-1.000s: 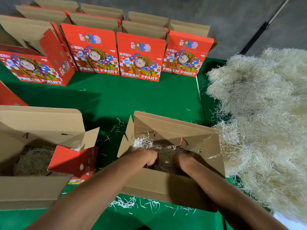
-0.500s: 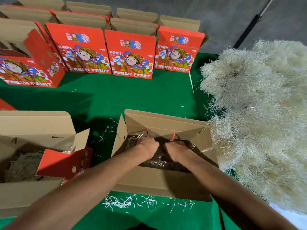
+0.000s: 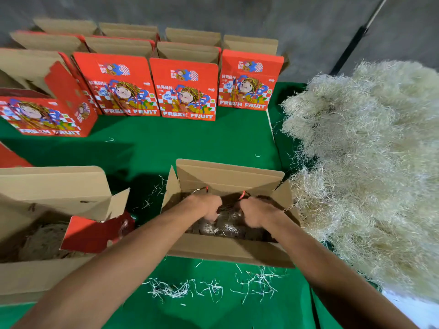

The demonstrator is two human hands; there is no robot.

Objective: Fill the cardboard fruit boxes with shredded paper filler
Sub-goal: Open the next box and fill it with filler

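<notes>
Both our hands, left hand and right hand, curl into shredded paper inside the open box. At nine o'clock one box holds filler; twelve o'clock's red boxes look unfilled; the filler pile waits at three.

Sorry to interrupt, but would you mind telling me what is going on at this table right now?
A person is packing fruit boxes with shredded paper filler. Both hands, the left hand and the right hand, are down inside the open cardboard box in the middle, fingers curled into the filler already in it. A big pile of shredded paper lies to the right, another open box with filler sits on the left, and red Fresh Fruit boxes stand along the back of the green table.
</notes>
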